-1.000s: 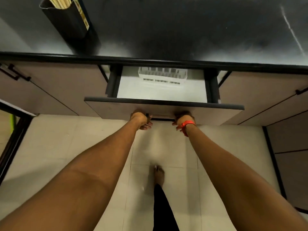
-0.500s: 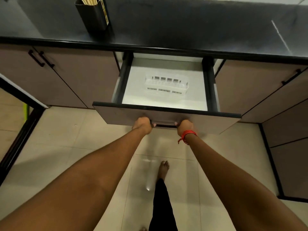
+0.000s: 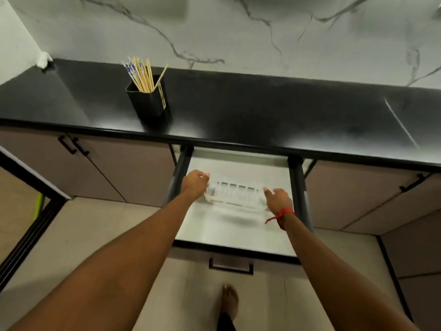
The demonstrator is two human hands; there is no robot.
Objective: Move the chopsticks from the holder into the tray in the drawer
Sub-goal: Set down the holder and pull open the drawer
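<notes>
Trouble could come from the small see-through white plastic tray (image 3: 235, 197), which looks light and sits on the smooth white floor of the pulled-out drawer (image 3: 229, 230). The left hand (image 3: 194, 183) is curled at the tray's left end, touching it, but its fingers are turned away, so I cannot tell if it is really holding on. The right hand (image 3: 278, 199) is spread loose at the right end, and I cannot tell if it touches. A quick push could make the tray slide or tip. The thin wooden chopsticks (image 3: 142, 75) are not moved yet. They stand fanned out in the tall black square holder (image 3: 149, 101) on the shiny black counter (image 3: 262, 111), up and to the left of the drawer. The holder stands near the counter's front edge, so a bump from an arm could knock it down to the floor. The counter's edge hangs over the back of the drawer, and dark rails close in both sides. Open room is mostly in the front half and straight up.
</notes>
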